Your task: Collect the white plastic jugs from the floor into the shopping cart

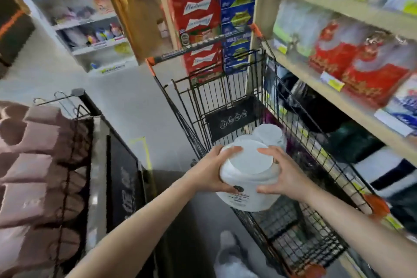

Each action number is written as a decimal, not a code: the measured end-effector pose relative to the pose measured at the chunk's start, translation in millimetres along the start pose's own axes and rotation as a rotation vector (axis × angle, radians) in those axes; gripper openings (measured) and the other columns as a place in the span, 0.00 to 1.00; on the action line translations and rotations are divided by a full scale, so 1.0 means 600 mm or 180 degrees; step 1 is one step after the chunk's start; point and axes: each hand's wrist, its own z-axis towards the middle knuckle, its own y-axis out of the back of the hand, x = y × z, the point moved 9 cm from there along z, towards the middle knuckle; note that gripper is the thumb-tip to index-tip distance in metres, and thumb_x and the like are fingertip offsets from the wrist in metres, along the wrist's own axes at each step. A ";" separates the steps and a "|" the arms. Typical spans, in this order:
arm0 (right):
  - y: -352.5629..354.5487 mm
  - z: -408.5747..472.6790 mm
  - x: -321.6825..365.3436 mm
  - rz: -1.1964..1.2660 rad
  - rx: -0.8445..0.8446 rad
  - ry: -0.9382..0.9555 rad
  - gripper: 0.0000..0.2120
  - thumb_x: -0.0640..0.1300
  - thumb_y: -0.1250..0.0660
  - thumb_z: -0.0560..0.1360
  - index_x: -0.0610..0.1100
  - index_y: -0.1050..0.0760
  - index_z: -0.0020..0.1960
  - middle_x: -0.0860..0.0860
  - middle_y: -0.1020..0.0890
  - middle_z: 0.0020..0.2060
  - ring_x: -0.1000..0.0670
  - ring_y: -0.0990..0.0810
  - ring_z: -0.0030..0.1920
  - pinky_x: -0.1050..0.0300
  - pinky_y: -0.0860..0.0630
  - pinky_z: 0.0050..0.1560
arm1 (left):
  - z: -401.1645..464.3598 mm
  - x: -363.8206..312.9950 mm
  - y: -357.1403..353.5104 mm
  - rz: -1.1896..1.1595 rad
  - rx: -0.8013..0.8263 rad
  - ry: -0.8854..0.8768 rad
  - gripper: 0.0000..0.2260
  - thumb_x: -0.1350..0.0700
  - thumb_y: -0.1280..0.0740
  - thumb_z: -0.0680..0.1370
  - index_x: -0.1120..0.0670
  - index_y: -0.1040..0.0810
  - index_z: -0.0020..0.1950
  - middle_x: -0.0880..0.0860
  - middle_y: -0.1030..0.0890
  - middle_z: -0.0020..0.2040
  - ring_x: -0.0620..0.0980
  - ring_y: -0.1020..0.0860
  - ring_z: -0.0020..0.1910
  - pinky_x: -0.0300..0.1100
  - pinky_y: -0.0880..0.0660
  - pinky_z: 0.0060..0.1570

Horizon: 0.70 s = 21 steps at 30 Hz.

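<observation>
Left hand (209, 170): grip curled round the white jug's (247, 178) left side.
Right hand (283, 175): grip clasping its right side.
Jug: held above the black wire cart (293, 221).

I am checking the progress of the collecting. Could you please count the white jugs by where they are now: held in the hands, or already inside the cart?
Held in both hands over the cart: 1, the held jug, gripped by the left hand and the right hand.
Already in the cart: 1 visible, the jug in the cart, partly hidden.
Total: 2
</observation>
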 end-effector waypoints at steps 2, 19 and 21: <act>0.022 0.028 -0.014 -0.0052 -0.0202 -0.0088 0.41 0.58 0.21 0.51 0.68 0.38 0.58 0.61 0.36 0.61 0.54 0.34 0.63 0.51 0.36 0.66 | 0.054 0.015 0.005 0.0049 0.0138 -0.0153 0.45 0.42 0.23 0.64 0.39 0.47 0.73 0.51 0.39 0.67 0.50 0.38 0.66 0.42 0.39 0.70; 0.172 0.186 -0.139 -0.0175 -0.1678 -0.0730 0.39 0.61 0.22 0.51 0.63 0.35 0.59 0.68 0.39 0.64 0.58 0.36 0.65 0.63 0.35 0.60 | 0.423 0.062 0.015 0.0037 0.1035 -0.1245 0.48 0.37 0.26 0.67 0.36 0.57 0.75 0.49 0.44 0.73 0.50 0.39 0.70 0.47 0.38 0.71; 0.186 0.205 -0.153 -0.0270 -0.1882 -0.0814 0.39 0.63 0.24 0.50 0.63 0.34 0.58 0.70 0.39 0.63 0.58 0.34 0.63 0.66 0.34 0.56 | 0.461 0.069 0.017 -0.0050 0.0972 -0.1399 0.47 0.35 0.28 0.67 0.34 0.58 0.75 0.48 0.42 0.73 0.50 0.39 0.72 0.48 0.37 0.71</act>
